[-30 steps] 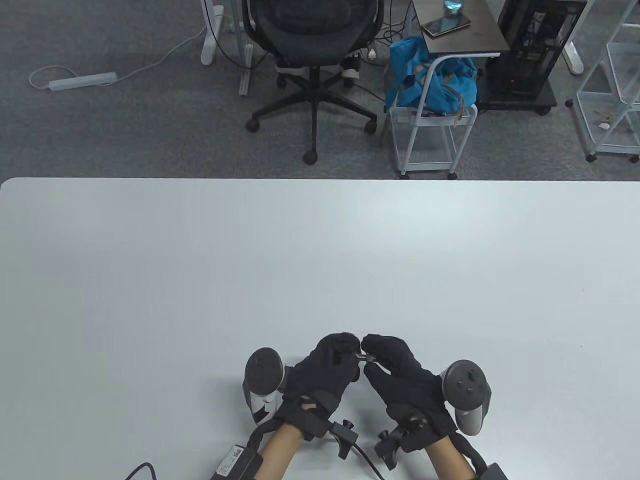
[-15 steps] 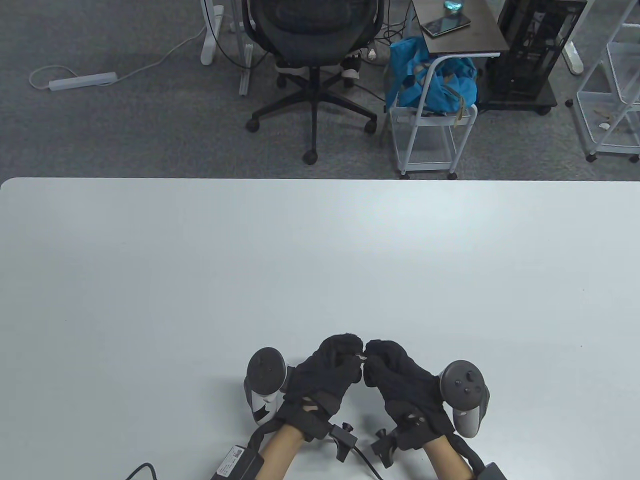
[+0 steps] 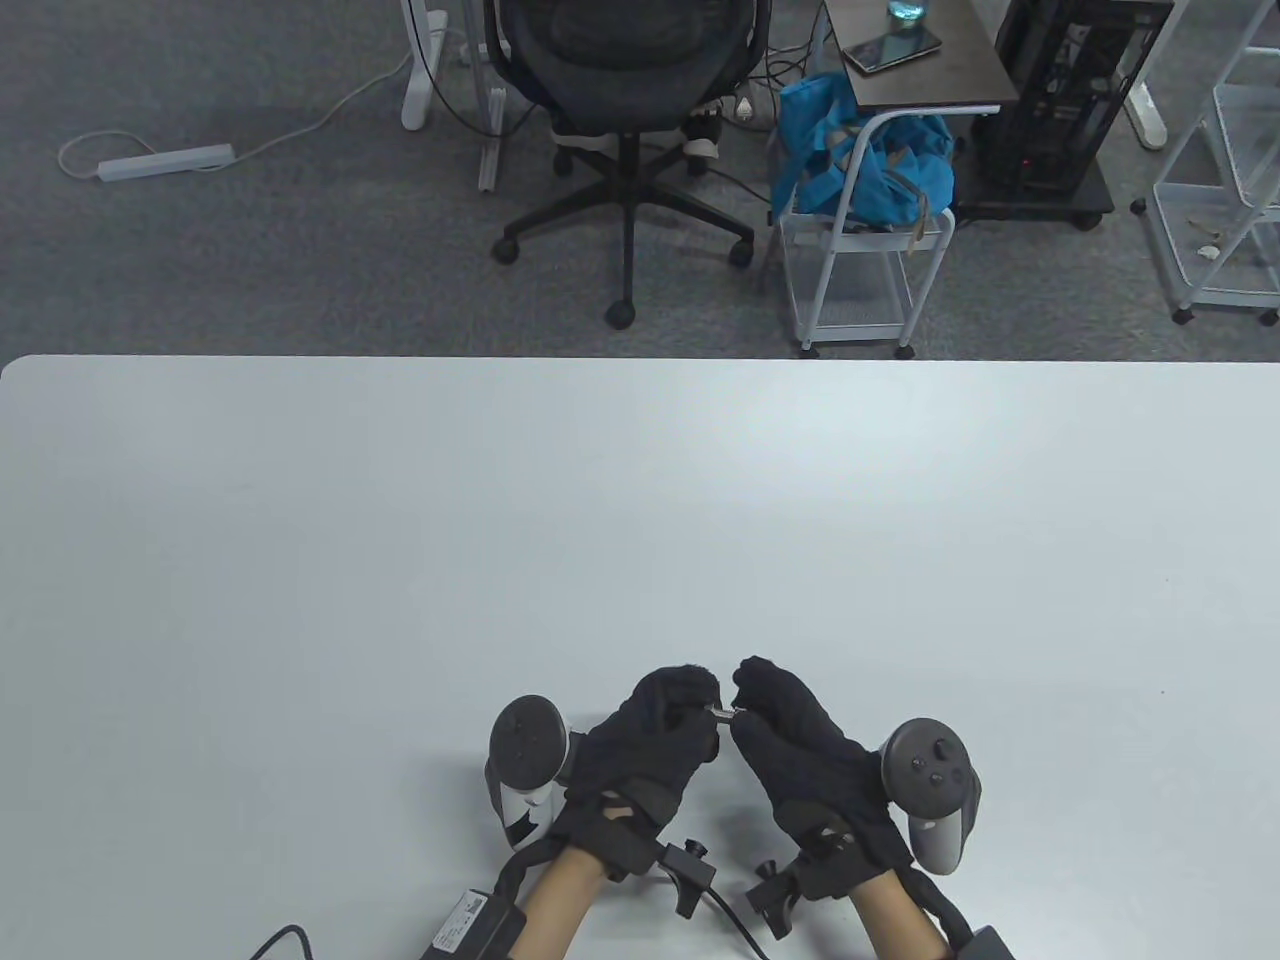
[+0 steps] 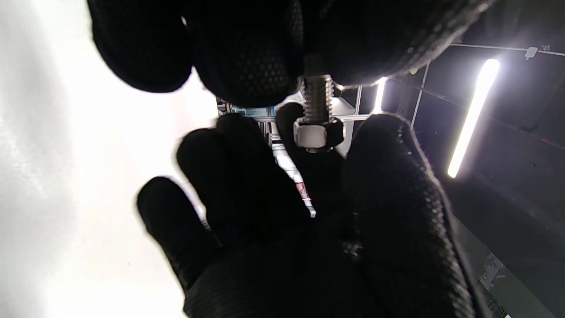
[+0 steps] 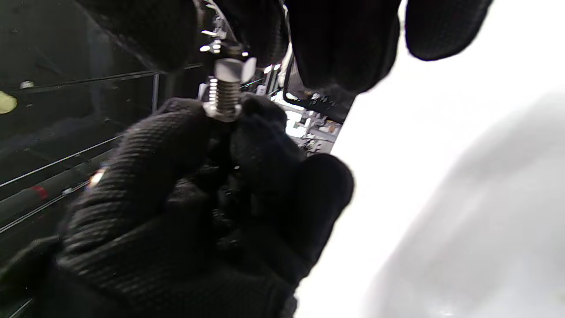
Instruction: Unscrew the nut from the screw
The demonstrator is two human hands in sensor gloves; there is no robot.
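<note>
A small silver screw is held level between both gloved hands, just above the white table near its front edge. My left hand grips the screw's head end; the left wrist view shows the threaded shaft coming out of its fingers. A hex nut sits near the shaft's free end. My right hand pinches the nut between thumb and fingertips. The right wrist view shows the nut above the threads. The screw's head is hidden in the left glove.
Cables and a small box lie at the table's front edge by my left forearm. Beyond the far edge stand an office chair and a white cart with a blue bag.
My right hand's fingers closed in on the nut, then shifted around it, the index finger now reaching farther forward. The left hand and the screw have stayed in place.
</note>
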